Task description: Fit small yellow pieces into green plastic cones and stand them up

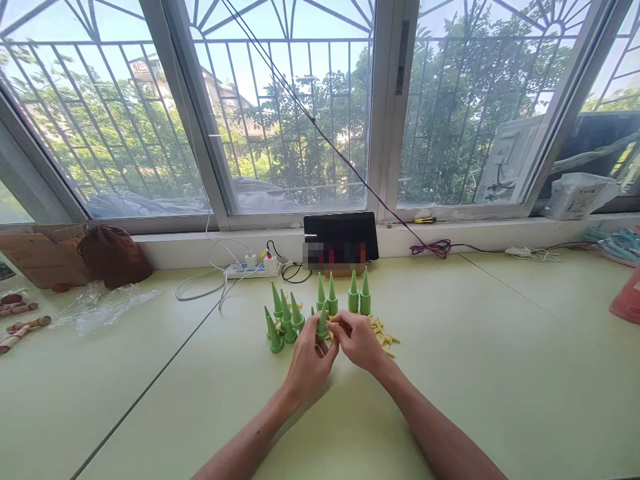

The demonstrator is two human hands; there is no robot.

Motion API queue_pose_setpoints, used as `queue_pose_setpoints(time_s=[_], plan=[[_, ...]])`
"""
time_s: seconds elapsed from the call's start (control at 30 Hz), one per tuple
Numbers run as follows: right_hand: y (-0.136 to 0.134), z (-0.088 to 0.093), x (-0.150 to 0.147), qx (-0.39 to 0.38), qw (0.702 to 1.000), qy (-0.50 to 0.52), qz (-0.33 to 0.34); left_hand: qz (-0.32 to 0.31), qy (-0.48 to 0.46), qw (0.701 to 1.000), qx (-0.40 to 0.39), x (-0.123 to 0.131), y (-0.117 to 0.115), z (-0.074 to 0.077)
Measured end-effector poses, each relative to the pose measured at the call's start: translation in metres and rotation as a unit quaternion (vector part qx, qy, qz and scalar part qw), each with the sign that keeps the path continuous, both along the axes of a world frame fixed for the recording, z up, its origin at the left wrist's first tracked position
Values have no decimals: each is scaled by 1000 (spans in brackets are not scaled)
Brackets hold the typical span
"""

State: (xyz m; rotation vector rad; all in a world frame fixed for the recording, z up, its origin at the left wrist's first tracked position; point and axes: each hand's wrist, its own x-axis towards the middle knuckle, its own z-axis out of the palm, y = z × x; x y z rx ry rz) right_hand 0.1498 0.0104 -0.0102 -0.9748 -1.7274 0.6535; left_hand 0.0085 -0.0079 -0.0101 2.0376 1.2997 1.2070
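Note:
My left hand (311, 353) is closed around a green cone-topped plastic piece (323, 323), its tip pointing up. Against the side of that cone, my right hand (357, 337) pinches a small yellow plastic piece (333, 323), mostly covered by the fingers. Several similar green cones (285, 317) stand in a cluster just left of my hands. Behind them are two green cone-topped towers (333, 297), and another pair of towers (365, 293) stands further right. Loose yellow pieces (385, 340) lie scattered beside my right hand.
A dark-screened tablet (340, 233) leans at the back of the pale table (480, 373). A power strip (253, 268) with cables lies left of it. A brown bag (114, 257) and crumpled plastic (95, 307) are at left; a coiled cord (433, 249) lies at back right.

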Motion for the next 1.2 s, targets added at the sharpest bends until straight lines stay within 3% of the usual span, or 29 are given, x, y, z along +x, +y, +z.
queue_pose_setpoints(time_s=[0.13,0.3,0.57,0.8,1.2], plan=[[1,0,1,12,999,27,-14,-19,-11,1000,-5,0,1,0],[0,1,1,41,997,59,-33,1,-27,1000,-14,0,0,3],[-1,5,3,52,995,73,-54,25,-138,987,-84,-2,2,2],[-2,6,0,58,996,61,-20,-55,-246,944,-211,0,6,0],[1,1,3,21,995,102,7,-93,-276,928,-231,-3,3,7]])
